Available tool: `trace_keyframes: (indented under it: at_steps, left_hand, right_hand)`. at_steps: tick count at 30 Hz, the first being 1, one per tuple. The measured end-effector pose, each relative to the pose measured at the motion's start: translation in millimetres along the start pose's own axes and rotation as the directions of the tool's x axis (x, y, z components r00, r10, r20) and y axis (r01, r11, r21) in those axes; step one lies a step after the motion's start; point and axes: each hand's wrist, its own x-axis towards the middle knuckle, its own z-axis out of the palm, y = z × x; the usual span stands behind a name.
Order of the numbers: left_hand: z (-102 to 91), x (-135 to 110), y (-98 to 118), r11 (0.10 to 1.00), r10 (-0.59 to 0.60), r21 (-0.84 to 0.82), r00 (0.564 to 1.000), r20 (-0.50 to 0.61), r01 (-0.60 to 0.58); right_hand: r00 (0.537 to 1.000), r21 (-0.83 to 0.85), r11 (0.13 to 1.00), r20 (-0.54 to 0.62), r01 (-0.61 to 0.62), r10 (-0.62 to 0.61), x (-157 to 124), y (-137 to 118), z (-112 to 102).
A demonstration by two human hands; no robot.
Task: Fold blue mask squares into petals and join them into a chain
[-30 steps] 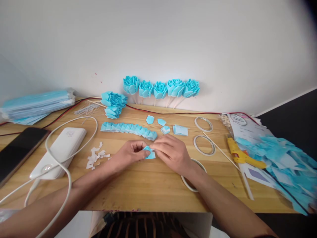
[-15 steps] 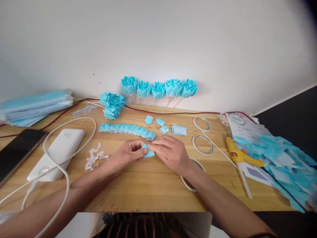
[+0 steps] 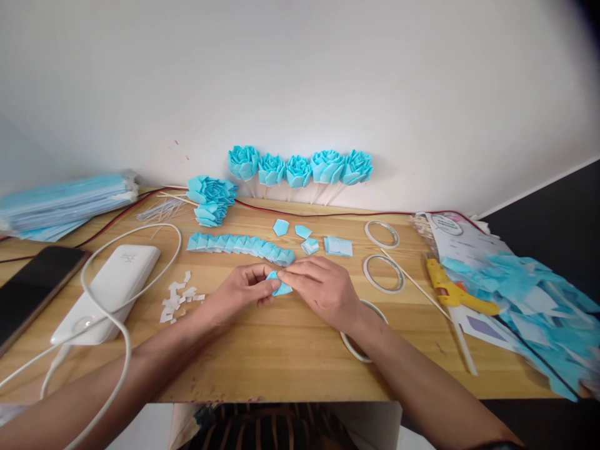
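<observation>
Inside the table's front edge (image 3: 272, 378), a seemingly soft, light-blue piece (image 3: 283, 289) was edge-pinched by left hand (image 3: 250, 286) and right hand (image 3: 321, 287).

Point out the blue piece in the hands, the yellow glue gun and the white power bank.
Blue piece (image 3: 284, 289), head view: on its exposed lower part.
Yellow glue gun (image 3: 450, 295), head view: on its body.
White power bank (image 3: 115, 281), head view: on its upper face.

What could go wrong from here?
The small blue piece might crease or slip: the left hand pinches it, with the right hand at its edge. The white cable crosses the left forearm in view, so could snag. The nearest tape roll, partly hidden by the right forearm, may get nudged.
</observation>
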Motion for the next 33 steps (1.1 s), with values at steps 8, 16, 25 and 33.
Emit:
trace_keyframes:
  at_steps: [8,16,25,33]
  left_hand:
    - [-0.4,1.3,-2.4,1.0,0.013,0.028,1.0,-0.009,-0.013]
    - [2.5,-1.3,4.1,0.993,0.083,0.091,0.996,-0.032,-0.08]
    - [2.4,0.7,-3.7,0.98,0.144,0.14,0.989,-0.021,-0.14]
    - [-0.6,-2.9,7.6,0.965,0.126,0.243,0.987,-0.1,-0.098]
  right_hand:
    - [0.999,0.051,0.998,0.029,-0.032,0.031,-0.1,-1.2,0.2]
    - [0.708,0.503,0.505,0.407,-0.701,0.577,4.4,-5.2,-10.6]
    - [0.573,0.513,0.279,0.609,-0.812,0.548,7.3,-5.4,-7.9]
    - [0.572,0.513,0.286,0.577,-0.809,0.582,7.2,-7.9,-6.2]
